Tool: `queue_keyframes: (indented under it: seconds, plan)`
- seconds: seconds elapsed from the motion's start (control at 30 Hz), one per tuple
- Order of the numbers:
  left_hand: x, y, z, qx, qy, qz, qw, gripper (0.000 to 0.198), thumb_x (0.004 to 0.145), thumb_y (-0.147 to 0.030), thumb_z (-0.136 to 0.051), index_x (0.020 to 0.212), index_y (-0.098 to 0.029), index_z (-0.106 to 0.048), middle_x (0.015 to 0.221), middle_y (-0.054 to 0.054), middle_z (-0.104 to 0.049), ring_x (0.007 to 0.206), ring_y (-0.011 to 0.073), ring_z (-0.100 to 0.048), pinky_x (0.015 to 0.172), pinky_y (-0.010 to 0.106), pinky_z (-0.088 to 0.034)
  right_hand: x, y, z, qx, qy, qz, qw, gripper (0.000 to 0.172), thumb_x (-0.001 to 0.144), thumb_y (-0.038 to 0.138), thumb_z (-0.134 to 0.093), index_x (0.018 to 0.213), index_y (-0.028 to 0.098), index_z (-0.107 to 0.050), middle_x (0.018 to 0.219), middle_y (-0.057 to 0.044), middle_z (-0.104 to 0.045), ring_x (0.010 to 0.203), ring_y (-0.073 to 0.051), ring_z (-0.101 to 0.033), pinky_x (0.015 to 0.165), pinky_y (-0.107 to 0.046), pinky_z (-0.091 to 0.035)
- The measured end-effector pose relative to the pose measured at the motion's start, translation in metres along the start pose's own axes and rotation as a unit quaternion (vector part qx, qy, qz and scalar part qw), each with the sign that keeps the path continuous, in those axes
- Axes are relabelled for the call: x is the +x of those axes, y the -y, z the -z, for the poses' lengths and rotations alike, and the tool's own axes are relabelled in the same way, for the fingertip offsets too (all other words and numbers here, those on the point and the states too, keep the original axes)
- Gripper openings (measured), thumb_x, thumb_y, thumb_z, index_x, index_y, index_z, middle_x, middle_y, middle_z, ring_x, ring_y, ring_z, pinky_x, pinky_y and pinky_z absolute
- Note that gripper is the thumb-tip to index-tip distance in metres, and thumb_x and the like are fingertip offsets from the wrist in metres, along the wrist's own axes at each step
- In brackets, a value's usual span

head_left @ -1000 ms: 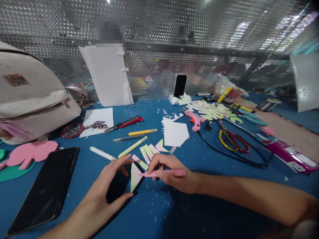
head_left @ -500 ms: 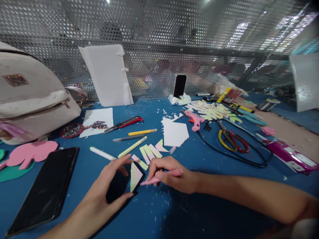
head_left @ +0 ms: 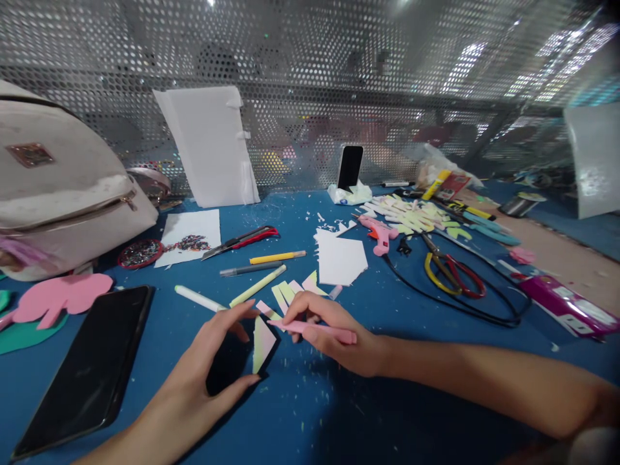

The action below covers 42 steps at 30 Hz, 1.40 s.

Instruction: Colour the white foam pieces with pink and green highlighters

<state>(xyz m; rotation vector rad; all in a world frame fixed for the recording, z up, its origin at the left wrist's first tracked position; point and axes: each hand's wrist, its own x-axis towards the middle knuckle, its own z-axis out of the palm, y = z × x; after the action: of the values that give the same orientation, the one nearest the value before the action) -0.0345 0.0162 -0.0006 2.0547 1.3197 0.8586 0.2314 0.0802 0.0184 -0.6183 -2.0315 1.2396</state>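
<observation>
Between the thumb and index finger of my left hand [head_left: 206,361] is a triangular paper piece [head_left: 263,347], coloured pale green and pink; the fingertips hold it at its top and bottom ends. My right hand [head_left: 334,329] is closed around a pink marker [head_left: 322,330], its tip near the piece's upper right corner. Several pale green and pink strips [head_left: 281,298] lie just beyond my fingers, partly hidden by the right hand. A yellow-green marker [head_left: 258,284] and a white marker [head_left: 199,297] rest past my left hand.
A large black phone [head_left: 84,374] lies at left, before a white backpack [head_left: 62,194]. A red utility knife [head_left: 242,242] and white card [head_left: 341,259] lie ahead. To the right are a pink glue gun [head_left: 380,232], its black cord, scissors [head_left: 453,271] and a strip pile [head_left: 411,213].
My right hand has shifted the pink marker's tip up and slightly left, from the piece's lower right side toward its upper corner. My left hand has stayed in place.
</observation>
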Motion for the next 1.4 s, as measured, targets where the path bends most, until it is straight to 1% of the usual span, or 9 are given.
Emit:
queue_keyframes:
  seconds: [0.1, 0.17, 0.3, 0.43, 0.57, 0.7, 0.77, 0.9, 1.4]
  plan:
    - [-0.0007, -0.0005, 0.0, 0.003, -0.001, 0.003, 1.0, 0.067, 0.097, -0.033, -0.064, 0.156, -0.04, -0.032, 0.139, 0.005, -0.058, 0.114, 0.0255, -0.064, 0.105, 0.042, -0.052, 0.0, -0.0002, 0.0001, 0.022, 0.046, -0.039, 0.998, 0.034, 0.105, 0.04, -0.047, 0.098, 0.013, -0.068, 0.09, -0.007, -0.066, 0.076, -0.015, -0.064, 0.068, -0.027, -0.05]
    - [-0.0005, -0.001, 0.0, 0.003, -0.004, -0.002, 1.0, 0.068, 0.097, -0.033, -0.064, 0.156, -0.041, -0.032, 0.139, 0.005, -0.059, 0.113, 0.0256, -0.065, 0.104, 0.042, -0.052, -0.0004, -0.0004, 0.0007, 0.043, 0.076, -0.03, 0.996, 0.04, 0.106, 0.04, -0.043, 0.091, 0.013, -0.068, 0.083, -0.005, -0.065, 0.071, -0.014, -0.063, 0.064, -0.025, -0.049]
    - [0.0002, -0.0014, 0.0, 0.0, 0.003, -0.001, 1.0, 0.067, 0.097, -0.034, -0.064, 0.156, -0.041, -0.031, 0.139, 0.005, -0.058, 0.113, 0.0255, -0.065, 0.104, 0.042, -0.052, 0.0001, 0.0011, 0.0014, -0.009, 0.023, -0.036, 0.999, 0.03, 0.103, 0.038, -0.05, 0.101, 0.014, -0.067, 0.091, -0.006, -0.065, 0.076, -0.014, -0.062, 0.068, -0.026, -0.047]
    - [-0.0001, -0.001, -0.0002, -0.003, 0.003, 0.003, 1.0, 0.067, 0.097, -0.034, -0.064, 0.155, -0.041, -0.032, 0.139, 0.005, -0.058, 0.113, 0.0251, -0.064, 0.105, 0.042, -0.052, 0.0013, 0.0024, 0.0009, -0.003, 0.057, -0.03, 0.998, 0.032, 0.104, 0.034, -0.045, 0.092, 0.013, -0.067, 0.083, -0.005, -0.064, 0.072, -0.014, -0.06, 0.065, -0.026, -0.045]
    - [0.0003, -0.0004, -0.0001, -0.001, 0.001, 0.002, 1.0, 0.068, 0.097, -0.034, -0.065, 0.156, -0.041, -0.032, 0.139, 0.005, -0.058, 0.112, 0.0251, -0.064, 0.104, 0.041, -0.052, 0.0007, 0.0019, 0.0006, -0.022, 0.022, -0.009, 0.999, 0.031, 0.103, 0.038, -0.049, 0.1, 0.013, -0.068, 0.091, -0.006, -0.065, 0.074, -0.014, -0.059, 0.067, -0.027, -0.045]
    - [0.0004, 0.0004, 0.0001, -0.001, 0.001, -0.002, 1.0, 0.068, 0.097, -0.033, -0.064, 0.156, -0.04, -0.031, 0.139, 0.005, -0.058, 0.112, 0.0254, -0.064, 0.104, 0.042, -0.052, -0.0002, 0.0008, 0.0007, -0.008, 0.042, -0.004, 0.999, 0.034, 0.105, 0.036, -0.044, 0.093, 0.014, -0.067, 0.085, -0.006, -0.065, 0.071, -0.014, -0.058, 0.066, -0.027, -0.045]
    - [-0.0001, 0.0007, 0.0, -0.003, 0.005, 0.0, 1.0, 0.069, 0.097, -0.033, -0.064, 0.157, -0.04, -0.03, 0.14, 0.006, -0.057, 0.114, 0.0259, -0.063, 0.106, 0.044, -0.051, -0.0003, 0.0006, 0.0007, -0.005, 0.023, 0.011, 1.0, 0.035, 0.104, 0.038, -0.044, 0.095, 0.013, -0.067, 0.086, -0.006, -0.065, 0.073, -0.015, -0.059, 0.067, -0.028, -0.045]
    - [-0.0011, 0.0005, -0.0003, -0.002, 0.01, 0.003, 1.0, 0.068, 0.098, -0.035, -0.063, 0.156, -0.04, -0.03, 0.141, 0.005, -0.056, 0.115, 0.0256, -0.063, 0.106, 0.044, -0.05, -0.0003, 0.0008, 0.0006, -0.024, 0.029, -0.033, 0.999, 0.03, 0.103, 0.034, -0.046, 0.095, 0.014, -0.068, 0.088, -0.006, -0.066, 0.075, -0.015, -0.059, 0.068, -0.027, -0.045]
    - [0.0021, -0.0018, 0.0021, 0.015, 0.0, -0.021, 1.0, 0.069, 0.096, -0.03, -0.066, 0.154, -0.04, -0.031, 0.137, 0.006, -0.058, 0.111, 0.0251, -0.064, 0.105, 0.045, -0.051, 0.0004, 0.0015, -0.0005, -0.006, 0.019, -0.033, 0.999, 0.028, 0.101, 0.025, -0.044, 0.087, 0.015, -0.066, 0.08, -0.002, -0.063, 0.068, -0.013, -0.058, 0.064, -0.026, -0.044]
